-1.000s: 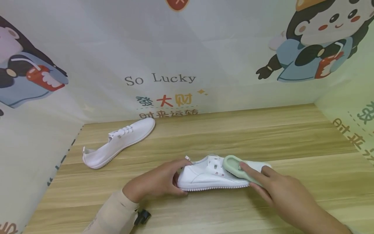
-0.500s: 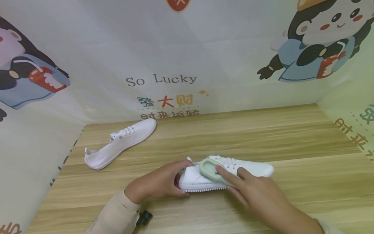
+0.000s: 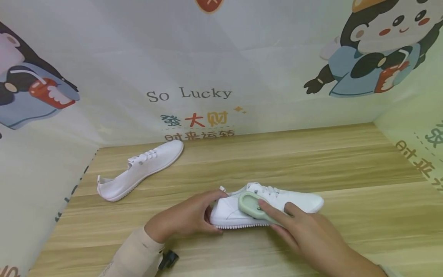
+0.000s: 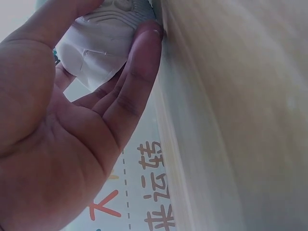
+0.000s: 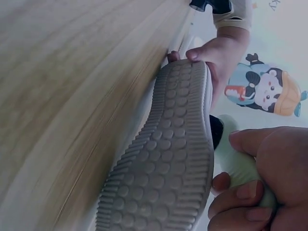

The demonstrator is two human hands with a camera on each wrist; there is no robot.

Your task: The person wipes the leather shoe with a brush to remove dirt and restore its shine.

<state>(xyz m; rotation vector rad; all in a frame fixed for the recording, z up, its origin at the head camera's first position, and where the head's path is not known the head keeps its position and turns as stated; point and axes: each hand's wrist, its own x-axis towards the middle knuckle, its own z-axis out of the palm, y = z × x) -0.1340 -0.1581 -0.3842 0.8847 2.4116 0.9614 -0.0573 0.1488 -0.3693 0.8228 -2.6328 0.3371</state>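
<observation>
My left hand (image 3: 188,213) grips the heel of a white lace-up shoe (image 3: 297,198), thumb and fingers on either side of it. The shoe lies tilted, toe to the right; its studded sole (image 5: 159,159) faces the right wrist camera. In my right hand (image 3: 311,234) is a pale green brush (image 3: 250,204), held by its handle with the index finger along its back. The brush head rests against the shoe's side, below the laces. Dark bristles (image 5: 216,131) show in the right wrist view. In the left wrist view, the heel (image 4: 98,57) sits between the fingers.
A second white shoe (image 3: 142,171) lies at the back left of the wooden table (image 3: 311,157), toe pointing to the back right. Printed cloth walls (image 3: 270,77) enclose the back and sides. A black clip-like piece (image 3: 168,260) is by the left sleeve (image 3: 133,254).
The brush in my right hand has moved left along the shoe, from near the laces toward the heel side. Over the last half second it has hardly shifted. My left hand keeps its grip.
</observation>
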